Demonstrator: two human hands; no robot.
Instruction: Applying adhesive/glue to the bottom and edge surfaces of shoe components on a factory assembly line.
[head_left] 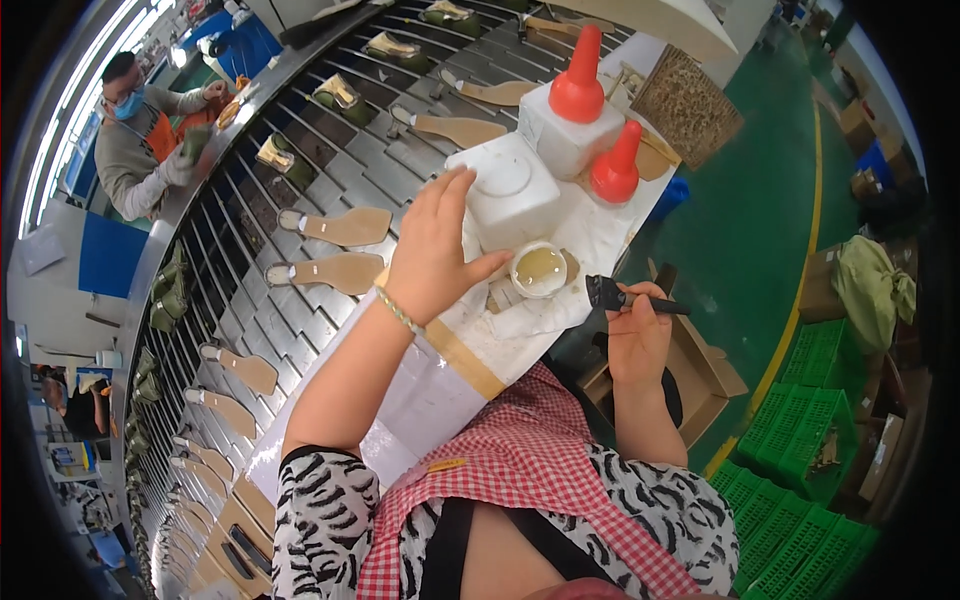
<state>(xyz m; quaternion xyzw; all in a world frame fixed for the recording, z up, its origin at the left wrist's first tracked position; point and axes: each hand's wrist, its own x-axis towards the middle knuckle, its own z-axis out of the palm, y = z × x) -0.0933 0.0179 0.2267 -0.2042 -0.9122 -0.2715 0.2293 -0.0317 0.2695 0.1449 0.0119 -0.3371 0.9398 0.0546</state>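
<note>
Your right hand (640, 335) grips a brush (605, 293) just right of a cup (541, 296) of liquid (540, 267), your left hand (432, 255) spread wide, seemingly empty; this looks like brush-loading, next calling for a steady dip.

Your apron (500, 430) is red-and-white gingham, your sleeves (325, 520) black-and-white patterned, your brush (606, 293) black. Ahead, a whitish cup (545, 294) holds pale yellow liquid (539, 267), with white bottles (515, 190) and red nozzle caps (578, 88) farther off. Left are tan insoles (348, 228); right, green crates (808, 425) and yellow-lined green floor (735, 225).
</note>
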